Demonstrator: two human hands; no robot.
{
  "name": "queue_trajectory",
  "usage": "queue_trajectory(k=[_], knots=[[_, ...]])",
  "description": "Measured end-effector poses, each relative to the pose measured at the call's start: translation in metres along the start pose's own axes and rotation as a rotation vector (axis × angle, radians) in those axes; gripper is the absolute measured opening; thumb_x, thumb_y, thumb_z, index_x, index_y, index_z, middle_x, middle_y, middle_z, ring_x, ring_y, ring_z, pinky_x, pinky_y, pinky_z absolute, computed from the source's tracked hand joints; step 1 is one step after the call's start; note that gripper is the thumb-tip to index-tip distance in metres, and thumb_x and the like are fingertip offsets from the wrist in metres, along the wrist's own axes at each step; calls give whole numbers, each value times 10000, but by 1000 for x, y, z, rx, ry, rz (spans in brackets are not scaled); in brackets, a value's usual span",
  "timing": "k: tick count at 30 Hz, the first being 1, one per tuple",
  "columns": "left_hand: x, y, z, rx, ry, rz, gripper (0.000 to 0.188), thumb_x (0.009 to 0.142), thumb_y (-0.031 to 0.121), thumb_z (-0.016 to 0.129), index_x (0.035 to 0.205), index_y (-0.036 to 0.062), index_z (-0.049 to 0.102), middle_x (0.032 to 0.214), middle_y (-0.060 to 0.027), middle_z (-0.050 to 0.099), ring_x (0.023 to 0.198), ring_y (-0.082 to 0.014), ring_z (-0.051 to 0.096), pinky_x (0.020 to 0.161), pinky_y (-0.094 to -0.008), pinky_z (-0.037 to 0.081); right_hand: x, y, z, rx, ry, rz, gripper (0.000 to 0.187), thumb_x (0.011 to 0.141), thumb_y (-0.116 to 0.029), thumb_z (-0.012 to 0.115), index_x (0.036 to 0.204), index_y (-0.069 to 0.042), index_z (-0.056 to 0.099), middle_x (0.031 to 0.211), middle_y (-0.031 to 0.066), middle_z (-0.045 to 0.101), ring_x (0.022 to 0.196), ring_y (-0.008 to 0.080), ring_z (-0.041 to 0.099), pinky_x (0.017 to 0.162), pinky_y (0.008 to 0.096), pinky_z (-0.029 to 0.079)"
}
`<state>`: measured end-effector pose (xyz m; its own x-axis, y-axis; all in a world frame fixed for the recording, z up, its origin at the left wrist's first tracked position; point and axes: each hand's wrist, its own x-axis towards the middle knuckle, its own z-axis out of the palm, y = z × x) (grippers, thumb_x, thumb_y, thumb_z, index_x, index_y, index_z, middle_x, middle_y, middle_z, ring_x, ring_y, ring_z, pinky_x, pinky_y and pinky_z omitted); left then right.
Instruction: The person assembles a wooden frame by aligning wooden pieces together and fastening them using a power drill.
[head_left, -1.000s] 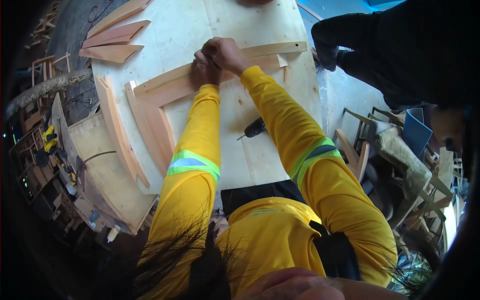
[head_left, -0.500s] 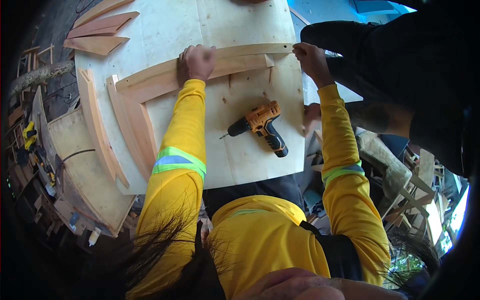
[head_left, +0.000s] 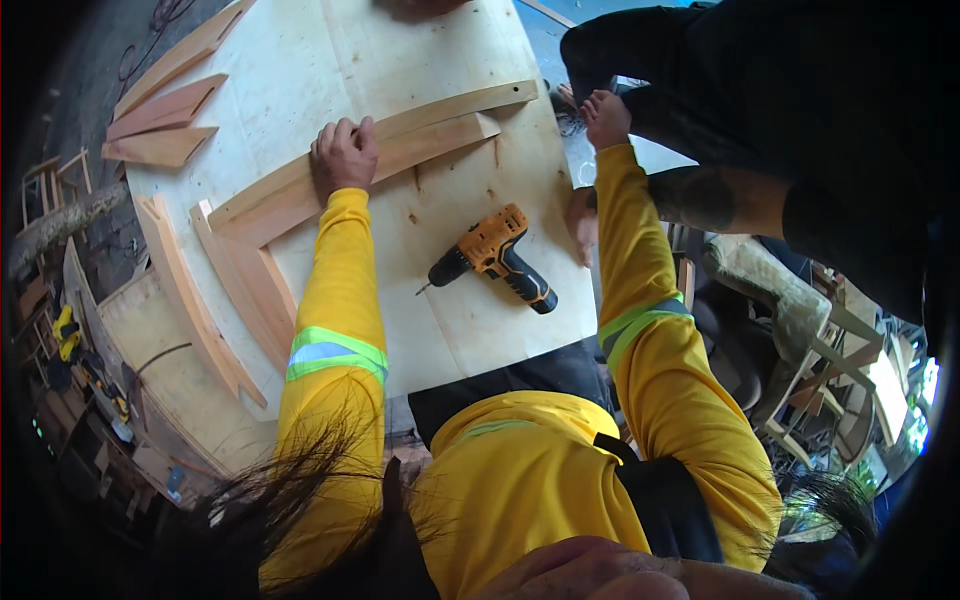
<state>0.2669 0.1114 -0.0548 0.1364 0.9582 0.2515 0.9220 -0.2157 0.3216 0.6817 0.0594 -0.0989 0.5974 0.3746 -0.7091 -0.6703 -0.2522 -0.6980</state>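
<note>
My left hand (head_left: 345,157) is wrapped over a pale curved wooden strip (head_left: 452,106) and the thicker wooden board (head_left: 425,148) lying along it. The strip has a small dark hole near its right end. At their left, angled wooden pieces (head_left: 245,275) join them in a corner shape. Beyond the table's right edge, my right hand (head_left: 606,120) is raised with its fingers curled together, apart from the strip; what it may hold is hidden. Nearest to my body on the table lies an orange and black cordless drill (head_left: 493,257), its bit pointing left.
More wooden pieces (head_left: 165,130) lie at the far left of the pale plywood tabletop (head_left: 450,320); a long curved piece (head_left: 195,300) runs along its left side. At right stands a person in dark clothing (head_left: 740,110), one hand (head_left: 581,226) by the table edge. Wood scraps (head_left: 840,370) are piled lower right.
My right hand has come off the strip's right end and now sits beyond the table edge. My left hand stays on the wood. The whole view has shifted a little.
</note>
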Motion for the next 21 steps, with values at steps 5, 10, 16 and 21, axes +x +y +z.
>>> queue_trajectory(k=[5, 10, 16, 21], knots=[[-1, -7, 11, 28, 16, 27, 333, 1002, 333, 601, 775, 90, 583, 823, -116, 614, 850, -343, 610, 785, -463, 480, 42, 49, -30, 32, 161, 25, 167, 963, -136, 584, 1028, -21, 687, 877, 41, 656, 787, 177, 655, 674, 288, 545], [1, -4, 8, 38, 12, 38, 325, 1006, 309, 596, 771, 85, 577, 817, -117, 608, 842, -346, 604, 782, -471, 477, 42, 47, -41, -394, 39, -207, 176, 927, -133, 615, 1041, -31, 702, 875, 37, 662, 798, 177, 653, 679, 321, 540], [-2, -1, 3, 10, 24, 30, 325, 1004, 284, 597, 757, 79, 551, 790, -119, 580, 820, -351, 590, 764, -478, 467, -40, 8, 26, -479, -286, -562, 275, 889, -71, 639, 1152, -39, 713, 947, 92, 698, 880, 189, 664, 790, 315, 540], [-6, -21, 0, 22, 15, 8, 300, 990, 254, 612, 749, 84, 556, 789, -118, 586, 820, -347, 594, 761, -476, 465, -57, 20, 45, -823, -728, -808, 326, 912, -90, 663, 1232, -40, 698, 1044, 99, 717, 993, 192, 691, 917, 337, 551]])
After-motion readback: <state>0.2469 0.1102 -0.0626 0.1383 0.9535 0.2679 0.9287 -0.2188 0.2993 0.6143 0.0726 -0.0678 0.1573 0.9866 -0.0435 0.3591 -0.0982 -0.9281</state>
